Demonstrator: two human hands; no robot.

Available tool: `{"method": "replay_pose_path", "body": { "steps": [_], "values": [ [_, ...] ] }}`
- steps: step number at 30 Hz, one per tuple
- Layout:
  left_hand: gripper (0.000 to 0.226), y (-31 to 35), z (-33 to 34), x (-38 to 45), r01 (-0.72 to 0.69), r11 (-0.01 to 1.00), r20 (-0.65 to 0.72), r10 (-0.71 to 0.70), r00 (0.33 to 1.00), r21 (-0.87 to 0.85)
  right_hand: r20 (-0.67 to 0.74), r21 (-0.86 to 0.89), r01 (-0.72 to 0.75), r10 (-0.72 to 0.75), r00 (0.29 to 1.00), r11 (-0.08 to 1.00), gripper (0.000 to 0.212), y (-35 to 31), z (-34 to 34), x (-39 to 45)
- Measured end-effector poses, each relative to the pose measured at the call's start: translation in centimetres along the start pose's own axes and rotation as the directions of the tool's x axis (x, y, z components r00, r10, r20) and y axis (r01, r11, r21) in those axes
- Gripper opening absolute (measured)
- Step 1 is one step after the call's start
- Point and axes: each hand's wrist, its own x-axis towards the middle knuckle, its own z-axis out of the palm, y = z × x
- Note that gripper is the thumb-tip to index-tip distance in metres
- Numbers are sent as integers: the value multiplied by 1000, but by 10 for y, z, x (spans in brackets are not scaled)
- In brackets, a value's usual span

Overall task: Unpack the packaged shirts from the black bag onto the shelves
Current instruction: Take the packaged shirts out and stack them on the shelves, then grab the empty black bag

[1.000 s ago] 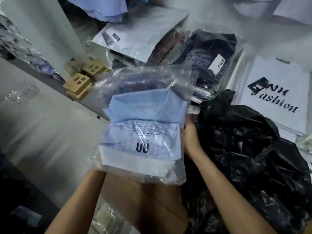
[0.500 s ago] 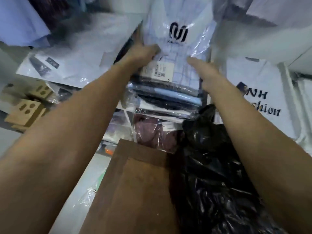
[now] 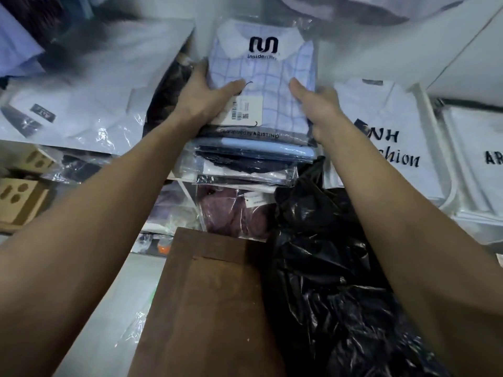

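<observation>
A packaged light-blue checked shirt (image 3: 269, 77) in clear plastic lies on top of a stack of packaged shirts (image 3: 245, 161) on the shelf. My left hand (image 3: 206, 96) grips its left edge, thumb on top. Gripping its right edge the same way is my right hand (image 3: 315, 104). The crumpled black bag (image 3: 340, 281) sits below the stack, at the lower right, under my right forearm.
White packaged shirts lie to the left (image 3: 81, 104) and right (image 3: 386, 137) of the stack, with more at the far right (image 3: 479, 164). A brown cardboard box (image 3: 212, 308) stands beside the black bag. Small cardboard pieces (image 3: 21, 194) sit at the left.
I have lifted the packaged shirt from in front of me up onto the top of the shelf stack, flipped so its logo faces up. Both arms are now stretched forward.
</observation>
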Motion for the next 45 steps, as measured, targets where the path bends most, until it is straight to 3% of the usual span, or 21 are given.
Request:
{"method": "replay_pose_path", "body": {
  "steps": [4,6,9,11,13,15,18,20,23,25,27,30,33,35,38,41,43,45],
  "values": [
    [118,6,7,-7,63,989,65,-72,995,136,117,-160,-120,140,983,980,102,14,-8,-3],
    [119,11,6,-13,120,977,33,-128,991,176,127,-160,-102,123,984,982,91,20,-15,0],
    [96,31,10,-41,111,933,-150,-63,987,343,117,-250,-4,35,992,968,78,6,-35,-25],
    [73,48,24,-82,-21,935,-244,113,963,353,144,-273,22,18,989,962,76,-5,-59,-53],
    [53,62,46,-136,-195,950,-247,255,935,243,205,-257,76,-22,979,964,66,-14,-87,-81],
    [45,78,71,-193,-250,967,-161,254,954,44,224,-248,130,-73,972,960,53,-16,-120,-109],
    [57,101,108,-271,-232,964,91,245,965,-131,215,-235,163,-112,970,958,28,1,-172,-155],
    [78,111,136,-314,-251,968,289,234,928,23,180,-218,152,-113,977,964,22,25,-201,-185],
    [116,105,177,-354,-159,936,438,6,899,314,112,-209,106,-84,990,972,22,75,-232,-228],
    [113,92,192,-366,-35,948,401,-100,911,315,124,-232,72,-44,991,970,17,113,-247,-250],
    [79,80,194,-376,12,947,320,-120,940,321,179,-338,58,3,984,939,21,152,-257,-265],
    [31,73,178,-390,55,952,212,-123,969,300,239,-532,64,77,968,844,48,201,-267,-281],
    [31,71,149,-397,97,982,86,-112,990,164,247,-695,30,199,948,719,76,236,-278,-298],
    [32,69,124,-395,101,987,-4,-101,995,122,209,-773,-10,270,940,634,81,257,-291,-305],
    [23,60,86,-383,74,992,-100,-64,993,103,136,-871,-21,282,950,492,75,276,-312,-309],
    [20,55,54,-373,81,997,-150,-77,986,19,71,-909,-60,297,952,412,53,273,-322,-311],
    [18,54,45,-375,65,998,-86,-64,994,4,64,-876,-64,249,966,478,38,259,-310,-310],
    [19,54,48,-381,47,999,37,-47,998,-11,101,-682,-19,119,988,731,19,230,-278,-313]
  ]
}}
